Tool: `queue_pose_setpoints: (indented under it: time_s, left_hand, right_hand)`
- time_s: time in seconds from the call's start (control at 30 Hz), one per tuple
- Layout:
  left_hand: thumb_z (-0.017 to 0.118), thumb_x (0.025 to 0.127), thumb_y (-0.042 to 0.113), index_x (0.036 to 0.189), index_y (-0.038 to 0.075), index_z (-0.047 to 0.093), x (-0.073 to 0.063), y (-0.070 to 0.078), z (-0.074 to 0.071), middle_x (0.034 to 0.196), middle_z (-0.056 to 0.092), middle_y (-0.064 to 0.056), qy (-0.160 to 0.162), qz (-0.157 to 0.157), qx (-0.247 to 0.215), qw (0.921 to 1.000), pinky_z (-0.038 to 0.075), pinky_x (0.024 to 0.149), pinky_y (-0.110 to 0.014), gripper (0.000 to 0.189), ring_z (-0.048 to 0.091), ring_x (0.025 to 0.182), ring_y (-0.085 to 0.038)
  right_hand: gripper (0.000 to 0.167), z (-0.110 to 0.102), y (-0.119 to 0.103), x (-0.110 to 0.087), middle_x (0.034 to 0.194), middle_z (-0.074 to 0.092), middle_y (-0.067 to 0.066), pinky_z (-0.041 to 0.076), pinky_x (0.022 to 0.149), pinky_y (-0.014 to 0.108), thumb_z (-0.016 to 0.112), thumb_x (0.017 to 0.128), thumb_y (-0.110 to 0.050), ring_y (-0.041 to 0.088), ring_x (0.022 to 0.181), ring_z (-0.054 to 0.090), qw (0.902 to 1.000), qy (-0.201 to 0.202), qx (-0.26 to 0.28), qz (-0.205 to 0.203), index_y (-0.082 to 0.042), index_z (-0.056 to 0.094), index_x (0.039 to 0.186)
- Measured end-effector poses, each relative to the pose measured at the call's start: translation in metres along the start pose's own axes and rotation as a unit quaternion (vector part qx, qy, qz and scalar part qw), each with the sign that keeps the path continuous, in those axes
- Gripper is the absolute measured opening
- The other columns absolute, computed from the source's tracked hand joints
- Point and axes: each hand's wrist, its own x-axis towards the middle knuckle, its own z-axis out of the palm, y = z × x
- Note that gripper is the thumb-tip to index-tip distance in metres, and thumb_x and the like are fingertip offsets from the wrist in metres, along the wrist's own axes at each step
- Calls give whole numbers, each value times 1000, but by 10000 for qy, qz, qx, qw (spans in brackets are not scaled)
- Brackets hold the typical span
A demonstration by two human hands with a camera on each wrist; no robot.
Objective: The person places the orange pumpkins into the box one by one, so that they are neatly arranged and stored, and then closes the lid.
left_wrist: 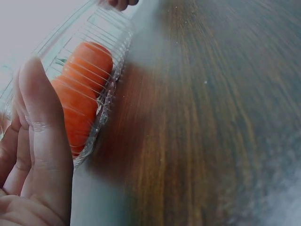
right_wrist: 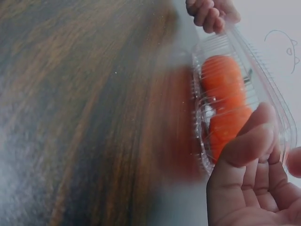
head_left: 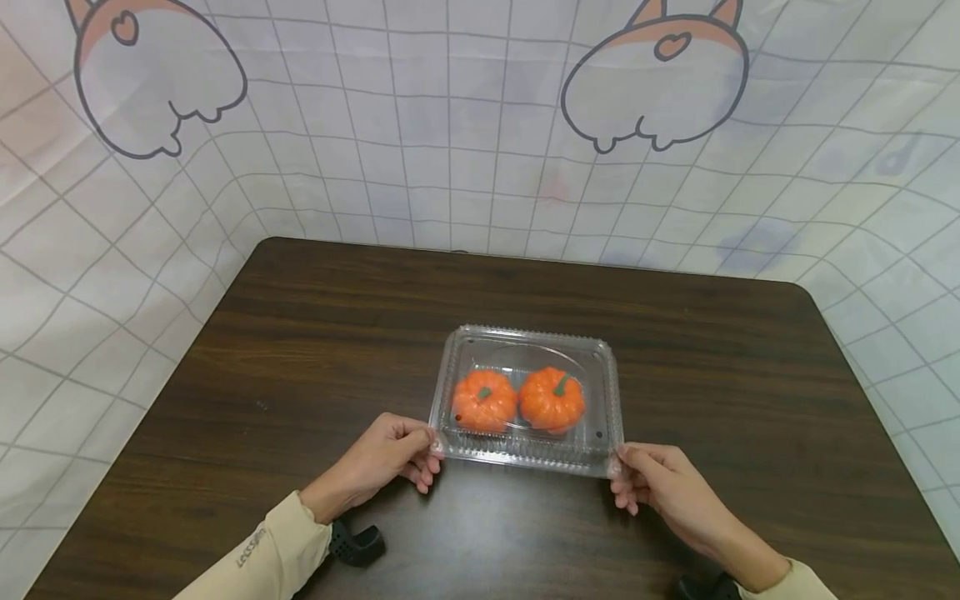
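Note:
A clear plastic clamshell container (head_left: pixel 517 457), its lid down, sits in front of me in the head view. Two small orange pumpkins with green stems lie side by side inside it, a left pumpkin (head_left: pixel 484 402) and a right pumpkin (head_left: pixel 552 402). My left hand (head_left: pixel 388 454) pinches the near left corner of the container between thumb and fingers. At the near right corner, my right hand (head_left: pixel 667 487) pinches the rim in the same way. Both wrist views show the ribbed side of the container (left_wrist: pixel 101 35) close by, with the orange pumpkins behind it.
The container is over a dark brown wood-grain table (head_left: pixel 337 333) with rounded far corners. White grid-patterned cloth (head_left: pixel 450 167) with cartoon animal drawings hangs behind the table and along both sides. A black wrist strap (head_left: pixel 358 543) shows below the left sleeve.

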Motion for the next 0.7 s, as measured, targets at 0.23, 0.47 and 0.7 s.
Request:
queue_pose_setpoints:
  time_s: [0.23,0.47,0.7]
  left_hand:
    - [44,99,4,95,-16,65,-1,0,0,73,68,1,97,-39,-7,9999,61,60,-27,29,65,61,-10]
    - [43,100,6,96,-15,66,0,1,0,73,68,0,118,-35,48,9999,62,60,-28,31,65,61,-10]
    - [43,100,5,95,-16,65,0,1,-1,72,68,0,71,19,108,9999,62,60,-27,31,66,61,-10]
  right_hand:
    - [24,-1,-2,0,89,68,-5,58,68,25,45,109,-16,10,78,69,9984,175,443,289,-11,66,98]
    - [24,-2,0,2,87,67,-6,57,66,24,45,108,-11,9,76,68,9988,3,462,153,-12,65,97]
    - [27,0,1,5,85,67,-8,55,65,22,44,107,-9,7,74,66,9988,-99,474,-26,-15,64,91]
